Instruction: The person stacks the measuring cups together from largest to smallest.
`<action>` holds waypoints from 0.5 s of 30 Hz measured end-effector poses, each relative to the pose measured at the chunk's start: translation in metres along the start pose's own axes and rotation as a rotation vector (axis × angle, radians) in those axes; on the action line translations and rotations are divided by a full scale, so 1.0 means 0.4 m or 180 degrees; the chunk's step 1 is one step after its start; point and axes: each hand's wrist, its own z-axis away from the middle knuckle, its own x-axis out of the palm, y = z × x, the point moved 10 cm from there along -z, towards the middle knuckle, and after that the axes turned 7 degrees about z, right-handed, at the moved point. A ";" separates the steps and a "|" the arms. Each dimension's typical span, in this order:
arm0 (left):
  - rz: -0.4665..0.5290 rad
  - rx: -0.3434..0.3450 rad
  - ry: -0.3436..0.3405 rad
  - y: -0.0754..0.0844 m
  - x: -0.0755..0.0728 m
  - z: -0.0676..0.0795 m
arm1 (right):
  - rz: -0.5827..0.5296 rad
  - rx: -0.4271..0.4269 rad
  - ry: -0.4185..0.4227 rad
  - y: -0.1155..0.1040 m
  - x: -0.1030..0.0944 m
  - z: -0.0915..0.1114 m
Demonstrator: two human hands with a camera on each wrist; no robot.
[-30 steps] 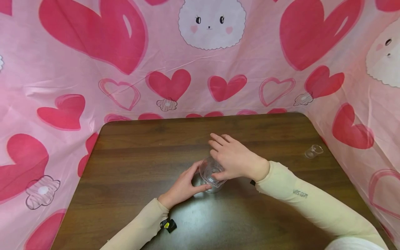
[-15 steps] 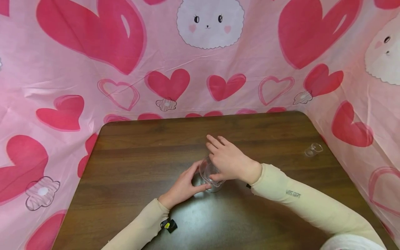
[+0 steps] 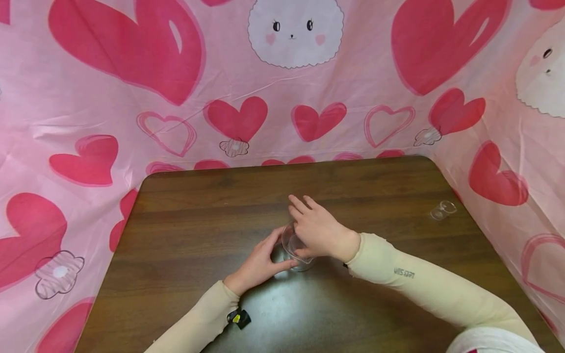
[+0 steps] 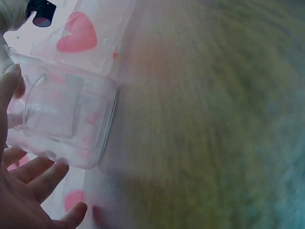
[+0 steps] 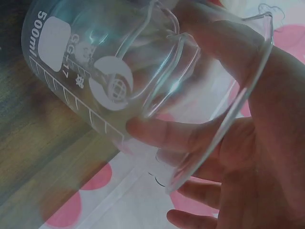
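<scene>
A large clear beaker (image 5: 81,71), printed "500ml", stands near the middle of the brown tabletop (image 3: 198,220), with a smaller glass vessel (image 5: 167,71) inside it. Your left hand (image 3: 258,262), at the beaker's eight o'clock, grips its outer wall between thumb and fingers. Your right hand (image 3: 324,233) lies over the mouth from two o'clock, thumb reaching inside; through the overlapping glass you cannot tell whether it grips the smaller vessel. Well apart, toward half past two, is a small clear beaker (image 3: 443,211). At twelve o'clock, behind the table, hangs a pink heart-patterned cloth (image 3: 282,83).
</scene>
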 end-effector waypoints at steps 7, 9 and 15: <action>0.0002 0.0028 0.0020 0.001 0.000 0.000 | 0.0076 0.0008 -0.0006 -0.006 0.006 -0.001; 0.0007 0.0025 0.0026 0.001 0.000 0.000 | 0.0094 0.0012 -0.0020 -0.006 0.008 -0.002; -0.0014 0.0040 0.0025 0.002 0.000 -0.001 | 0.0070 0.0025 -0.0047 -0.005 0.008 -0.003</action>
